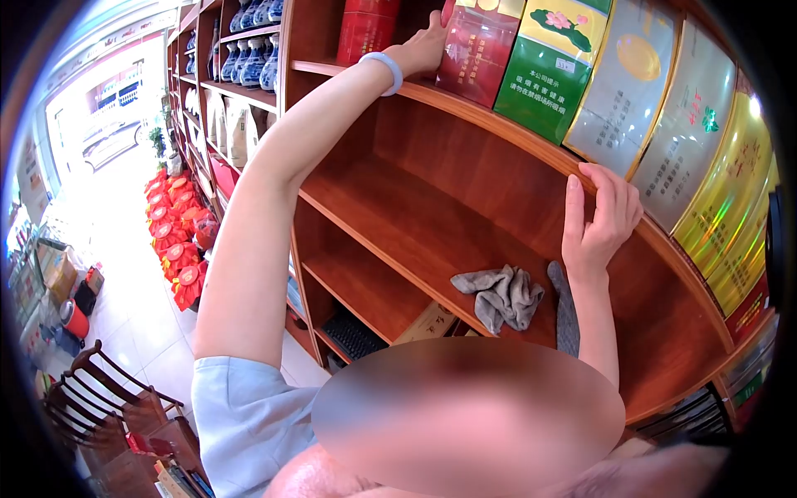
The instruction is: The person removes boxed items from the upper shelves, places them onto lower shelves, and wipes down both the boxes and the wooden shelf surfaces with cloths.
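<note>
My left hand [422, 51], with a pale blue bangle at the wrist, reaches onto the upper shelf. Its visible fingers point upward against the left side of a red box [475, 58]; some fingertips are hidden. Right of that box stand a green box [544, 91], silver boxes [618, 83] and a gold box [726, 191]. My right hand [604, 212] is at the shelf's front edge below the silver boxes, fingers apart and slightly bent, nothing in it. A crumpled grey cloth [501, 299] lies on the shelf below, left of my right forearm.
A red container [368, 29] stands left of my left hand. Blue-and-white jars [249, 62] fill shelves farther left. Red wrapped items [178, 241] line the floor. A dark keyboard [355, 332] sits on a low shelf. A wooden chair [104, 390] is at lower left.
</note>
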A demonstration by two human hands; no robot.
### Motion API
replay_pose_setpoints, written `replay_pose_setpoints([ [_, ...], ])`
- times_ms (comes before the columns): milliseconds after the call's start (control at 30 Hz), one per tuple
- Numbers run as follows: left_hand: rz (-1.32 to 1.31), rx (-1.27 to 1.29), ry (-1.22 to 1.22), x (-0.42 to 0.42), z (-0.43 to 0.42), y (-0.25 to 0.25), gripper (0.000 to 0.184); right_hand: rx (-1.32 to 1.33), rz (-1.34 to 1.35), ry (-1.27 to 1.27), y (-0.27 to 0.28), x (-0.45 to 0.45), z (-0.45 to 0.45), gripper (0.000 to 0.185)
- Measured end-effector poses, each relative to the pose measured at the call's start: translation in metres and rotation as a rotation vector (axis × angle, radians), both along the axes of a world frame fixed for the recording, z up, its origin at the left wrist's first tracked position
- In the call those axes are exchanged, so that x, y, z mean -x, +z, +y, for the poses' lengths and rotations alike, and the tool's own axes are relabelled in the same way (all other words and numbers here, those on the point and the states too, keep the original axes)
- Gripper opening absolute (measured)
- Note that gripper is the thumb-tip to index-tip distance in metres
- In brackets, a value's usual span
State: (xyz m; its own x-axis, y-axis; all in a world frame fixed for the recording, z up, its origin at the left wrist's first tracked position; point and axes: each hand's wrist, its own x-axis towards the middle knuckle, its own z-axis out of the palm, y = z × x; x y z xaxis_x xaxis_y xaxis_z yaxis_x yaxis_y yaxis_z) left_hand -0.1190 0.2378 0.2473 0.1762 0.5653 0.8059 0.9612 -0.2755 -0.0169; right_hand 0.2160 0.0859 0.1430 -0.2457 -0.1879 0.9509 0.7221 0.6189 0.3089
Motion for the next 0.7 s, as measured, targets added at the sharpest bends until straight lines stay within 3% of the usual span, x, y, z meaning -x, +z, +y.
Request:
replay_pose_setpoints([
  [233,0.153,-0.129,-0.082,0.013,0.005,0.004,0.084,0.041,-0.03,0.049,0.003,-0.004,-0.006,0.015],
  [333,-0.013,-0.374,-0.289,0.011,-0.021,0.009,0.088,0.064,-0.038,0.069,0.002,-0.005,-0.008,0.016],
  [400,-0.481,0.031,-0.296,0.018,-0.025,0.018,0.096,0.069,-0.039,0.083,0.003,-0.006,-0.009,0.017],
  [433,-0.539,0.215,-0.381,0.025,-0.022,0.022,0.1,0.071,-0.048,0.087,0.003,-0.006,-0.009,0.017],
  [600,-0.595,0.29,-0.472,0.02,-0.027,0.025,0.095,0.082,-0.092,0.098,0.004,-0.011,-0.011,0.019],
  [667,-0.647,0.366,-0.77,0.02,-0.006,0.021,0.091,0.072,-0.098,0.088,0.004,-0.01,-0.008,0.02],
  [700,-0.534,0.344,-0.771,0.021,-0.003,0.024,0.087,0.059,-0.093,0.034,0.004,-0.008,-0.008,0.021],
])
